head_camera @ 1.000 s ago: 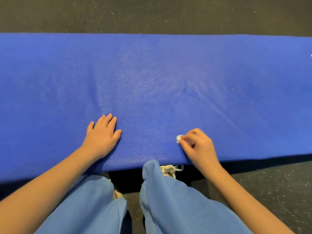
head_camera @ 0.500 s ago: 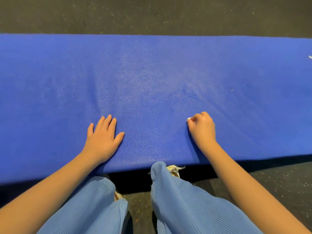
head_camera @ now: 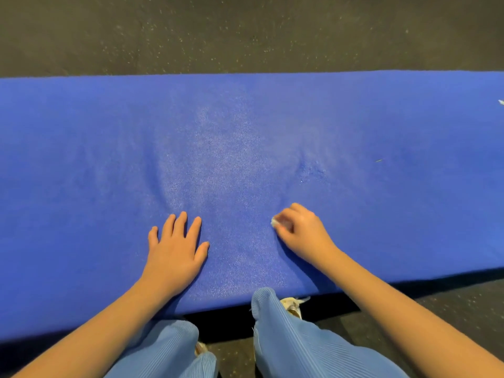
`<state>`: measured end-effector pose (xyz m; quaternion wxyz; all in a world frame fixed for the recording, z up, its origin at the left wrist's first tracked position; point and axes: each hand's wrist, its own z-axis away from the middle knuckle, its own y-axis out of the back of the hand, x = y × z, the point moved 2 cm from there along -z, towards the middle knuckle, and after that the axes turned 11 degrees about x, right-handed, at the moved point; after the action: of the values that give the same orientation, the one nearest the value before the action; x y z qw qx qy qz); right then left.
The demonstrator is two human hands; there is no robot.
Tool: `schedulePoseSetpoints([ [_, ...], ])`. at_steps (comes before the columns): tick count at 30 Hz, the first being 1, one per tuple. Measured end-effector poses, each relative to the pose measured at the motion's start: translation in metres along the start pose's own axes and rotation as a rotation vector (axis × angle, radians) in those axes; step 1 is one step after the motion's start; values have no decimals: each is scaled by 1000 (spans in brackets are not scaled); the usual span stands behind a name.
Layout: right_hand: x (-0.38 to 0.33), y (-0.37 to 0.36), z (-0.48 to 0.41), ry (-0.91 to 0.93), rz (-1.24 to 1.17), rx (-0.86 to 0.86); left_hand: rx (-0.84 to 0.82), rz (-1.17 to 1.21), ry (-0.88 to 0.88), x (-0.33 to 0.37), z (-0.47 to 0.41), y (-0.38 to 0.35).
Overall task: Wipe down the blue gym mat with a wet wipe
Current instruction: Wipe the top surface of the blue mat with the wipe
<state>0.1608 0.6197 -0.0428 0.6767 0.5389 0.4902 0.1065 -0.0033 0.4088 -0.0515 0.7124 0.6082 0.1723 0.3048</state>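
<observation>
Your right hand [head_camera: 302, 230] has its fingers curled round a small balled-up wet wipe [head_camera: 276, 221]. Only a white scrap shows at the fingertips, pressed to the blue gym mat [head_camera: 245, 126] in the lower middle of the frame. Your left hand [head_camera: 174, 249] lies palm down to its left, fingers spread, near the mat's lower edge. The mat runs as a wide band across the whole frame, with a dimpled patch [head_camera: 311, 170] just above your right hand and a thin speck [head_camera: 379, 160] further right. You would likely do best to open the wipe out for more contact, then stroke in overlapping passes away from the braced hand, over that patch and speck. Dark speckled floor [head_camera: 245, 31] lies above and below the mat. Your blue trouser knees [head_camera: 300, 345] and a pale shoe [head_camera: 293, 305] sit at the bottom.
</observation>
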Motion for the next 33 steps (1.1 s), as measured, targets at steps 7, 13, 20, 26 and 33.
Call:
schedulePoseSetpoints([
  [7, 43, 6, -51, -303, 207, 221, 58, 113, -31, 2, -31, 8],
  [13, 9, -9, -22, 159, 116, 46, 6, 46, -136, 2, -44, 1],
  [20, 47, -4, -85, -329, 165, 261, 85, -4, -155, 0, -44, -2],
  [26, 17, -15, -76, 178, 59, -95, 108, -12, -208, -4, -50, -2],
  [33, 32, -27, -116, -214, 116, 204, 30, 57, -200, -11, -83, 0],
])
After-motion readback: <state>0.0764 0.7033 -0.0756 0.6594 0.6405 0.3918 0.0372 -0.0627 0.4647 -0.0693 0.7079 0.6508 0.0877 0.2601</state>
